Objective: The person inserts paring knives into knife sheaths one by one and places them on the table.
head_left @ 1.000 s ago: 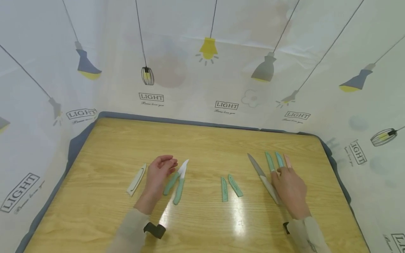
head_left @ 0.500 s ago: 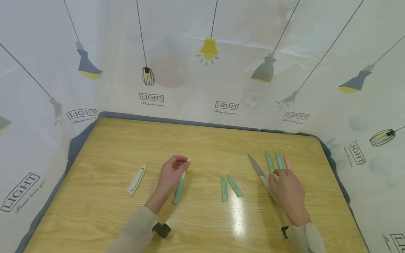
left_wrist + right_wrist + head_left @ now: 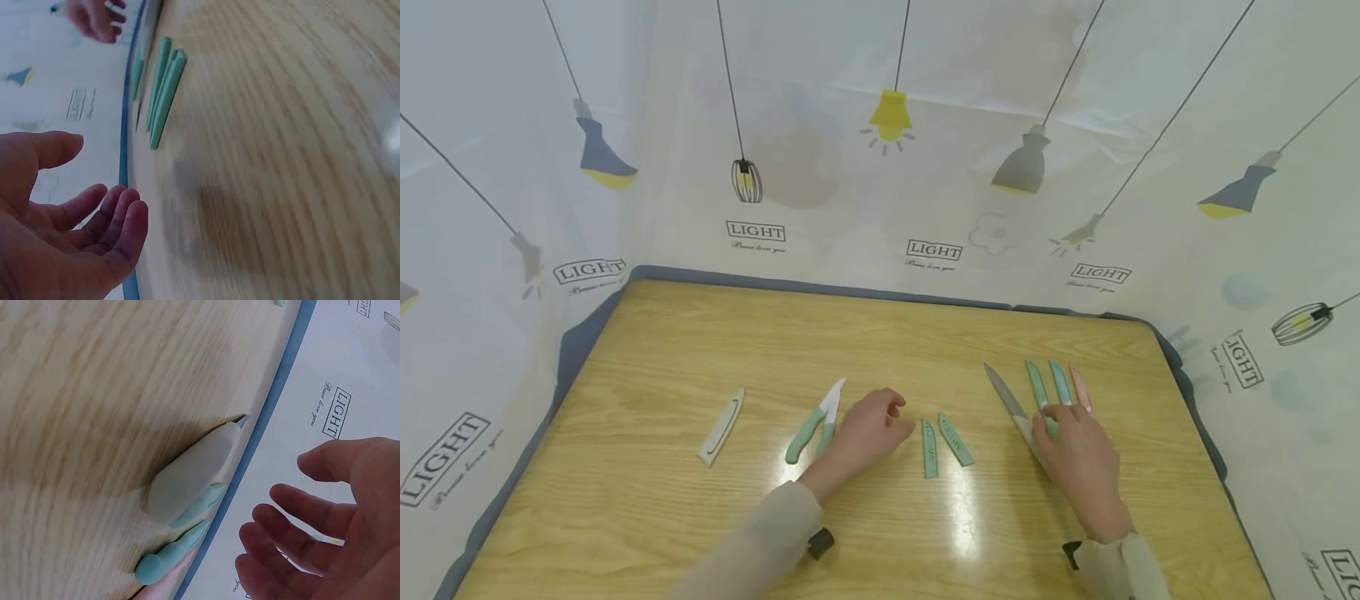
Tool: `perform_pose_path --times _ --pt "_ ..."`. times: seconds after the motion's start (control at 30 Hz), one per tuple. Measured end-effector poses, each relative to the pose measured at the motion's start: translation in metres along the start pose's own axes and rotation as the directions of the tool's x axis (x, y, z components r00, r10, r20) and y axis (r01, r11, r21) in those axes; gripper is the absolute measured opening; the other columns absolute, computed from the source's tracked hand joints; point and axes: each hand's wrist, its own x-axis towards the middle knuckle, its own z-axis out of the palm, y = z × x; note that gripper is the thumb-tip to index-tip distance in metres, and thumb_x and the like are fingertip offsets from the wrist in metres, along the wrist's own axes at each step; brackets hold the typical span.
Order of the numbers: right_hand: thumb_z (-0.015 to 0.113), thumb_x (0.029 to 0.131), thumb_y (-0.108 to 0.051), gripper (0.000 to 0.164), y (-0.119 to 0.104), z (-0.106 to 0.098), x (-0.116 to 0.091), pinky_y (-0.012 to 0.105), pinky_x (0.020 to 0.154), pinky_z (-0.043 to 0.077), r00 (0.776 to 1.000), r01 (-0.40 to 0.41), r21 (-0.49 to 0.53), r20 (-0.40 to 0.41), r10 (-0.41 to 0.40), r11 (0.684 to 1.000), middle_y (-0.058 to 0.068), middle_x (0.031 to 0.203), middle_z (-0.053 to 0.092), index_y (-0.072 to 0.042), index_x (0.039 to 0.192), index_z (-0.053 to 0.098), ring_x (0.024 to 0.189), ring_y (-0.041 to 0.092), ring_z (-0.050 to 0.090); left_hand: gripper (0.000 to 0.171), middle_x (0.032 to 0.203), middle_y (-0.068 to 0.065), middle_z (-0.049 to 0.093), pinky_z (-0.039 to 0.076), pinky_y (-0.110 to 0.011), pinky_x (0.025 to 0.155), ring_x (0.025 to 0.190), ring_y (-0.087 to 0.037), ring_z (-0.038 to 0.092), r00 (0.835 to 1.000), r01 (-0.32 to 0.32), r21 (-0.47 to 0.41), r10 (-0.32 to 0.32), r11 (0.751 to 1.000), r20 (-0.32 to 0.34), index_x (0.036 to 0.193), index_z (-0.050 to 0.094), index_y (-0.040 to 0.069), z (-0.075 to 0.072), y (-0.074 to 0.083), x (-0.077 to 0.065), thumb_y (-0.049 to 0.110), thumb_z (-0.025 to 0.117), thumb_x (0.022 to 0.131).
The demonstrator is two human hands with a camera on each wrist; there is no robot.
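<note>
My left hand (image 3: 868,429) is in the air, fingers relaxed and holding nothing, just left of two green blade covers (image 3: 930,450). Those covers lie side by side, and they also show as thin green strips (image 3: 167,97) in the left wrist view. Left of that hand lie two white-bladed knives with green handles (image 3: 805,435), partly hidden by the forearm. My right hand (image 3: 1078,454) hovers, loosely curled with nothing in its grip, over slim green (image 3: 1036,383), blue (image 3: 1061,383) and pink (image 3: 1080,389) knives. Beside it lies a large knife (image 3: 1002,390) with a grey blade and cream handle (image 3: 194,472).
A cream blade cover (image 3: 722,427) lies at the left of the wooden table (image 3: 880,342). Printed cloth walls (image 3: 850,192) rise behind the table's back and sides, with a dark blue strip (image 3: 820,287) along the edge.
My left hand has moved right, from over the white-bladed knives to near the green covers, and those knives remain on the table. My right hand has shifted only slightly.
</note>
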Motion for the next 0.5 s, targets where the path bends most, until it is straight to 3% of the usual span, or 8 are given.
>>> perform_pose_path --times 0.1,0.27,0.5 --pt "0.053 0.096 -0.031 0.038 0.000 0.000 -0.002 0.044 0.051 0.053 1.000 0.009 0.005 -0.006 -0.009 1.000 0.020 0.107 0.064 0.000 0.110 0.069 0.081 0.034 0.063 0.048 0.106 -0.005 0.059 0.053 -0.030 0.074 0.089 -0.016 0.057 0.997 -0.012 0.149 0.001 0.989 0.071 0.124 0.056 0.004 0.014 0.008 0.004 0.040 0.060 0.092" --pt "0.052 0.096 -0.030 0.039 -0.001 0.001 -0.001 0.047 0.056 0.054 1.000 0.006 0.004 -0.005 -0.006 1.000 0.021 0.108 0.064 0.001 0.111 0.069 0.085 0.036 0.062 0.057 0.105 -0.005 0.057 0.053 -0.026 0.072 0.084 -0.014 0.056 0.991 -0.065 0.381 0.016 0.922 0.131 0.126 0.053 0.001 0.033 0.016 0.008 0.046 0.060 0.092" --pt "0.051 0.096 -0.031 0.039 -0.002 0.000 -0.001 0.047 0.057 0.054 1.000 -0.016 0.006 0.017 0.016 1.000 0.021 0.108 0.063 0.000 0.112 0.069 0.088 0.036 0.062 0.059 0.097 -0.007 0.054 0.052 -0.025 0.065 0.078 -0.015 0.054 0.994 -0.096 0.482 0.057 0.871 0.095 0.115 0.056 -0.001 0.044 0.025 0.011 0.048 0.067 0.085"
